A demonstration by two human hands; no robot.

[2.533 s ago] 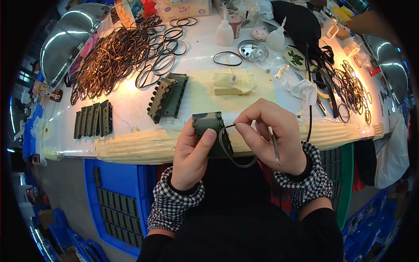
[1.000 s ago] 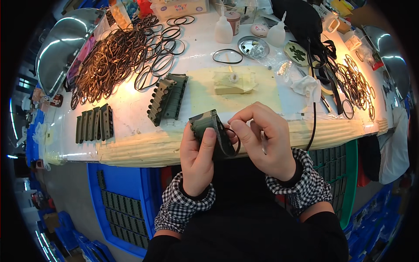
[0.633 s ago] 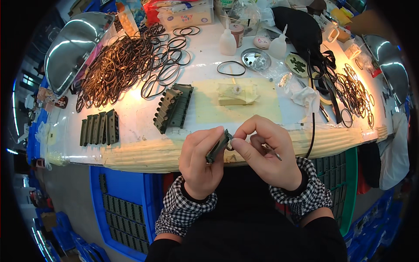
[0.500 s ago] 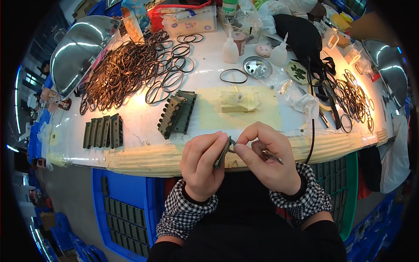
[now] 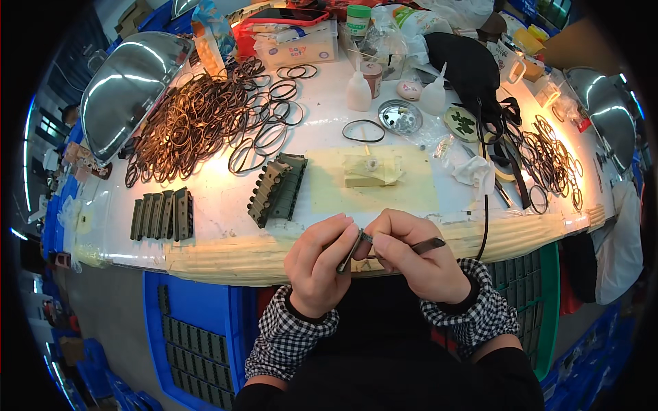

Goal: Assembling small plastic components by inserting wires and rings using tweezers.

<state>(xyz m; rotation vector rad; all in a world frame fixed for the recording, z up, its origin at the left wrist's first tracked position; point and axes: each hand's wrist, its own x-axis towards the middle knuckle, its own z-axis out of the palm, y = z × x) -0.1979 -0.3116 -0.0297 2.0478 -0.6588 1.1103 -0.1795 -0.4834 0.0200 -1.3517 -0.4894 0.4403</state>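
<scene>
Near the table's front edge, my left hand (image 5: pixel 317 266) is closed around a small dark green moulded part (image 5: pixel 349 255), held tilted between thumb and fingers. My right hand (image 5: pixel 417 260) is beside it, thumb and forefinger pinched at the part's upper end. A thin dark metal tool (image 5: pixel 430 244) lies through the right hand's fingers, its flat end sticking out to the right; its kind I cannot make out. Whatever is between the right fingertips is mostly hidden. Beyond my left hand stands a stack of green parts (image 5: pixel 279 188), and a row of them (image 5: pixel 162 215) sits farther left.
A yellow-wrapped block (image 5: pixel 370 171) rests on a yellow sheet. Behind are a heap of dark rubber rings (image 5: pixel 195 127), a metal dish (image 5: pixel 400 117) and white squeeze bottles (image 5: pixel 358 91). Lamps (image 5: pixel 130 85) flank the table. Below are a blue tray (image 5: pixel 195 301) and a green tray (image 5: pixel 552 308) of parts.
The right fingertips have closed in on the part's upper end. The tool in my right hand has turned, its flat end now higher. The green part has tilted slightly.
</scene>
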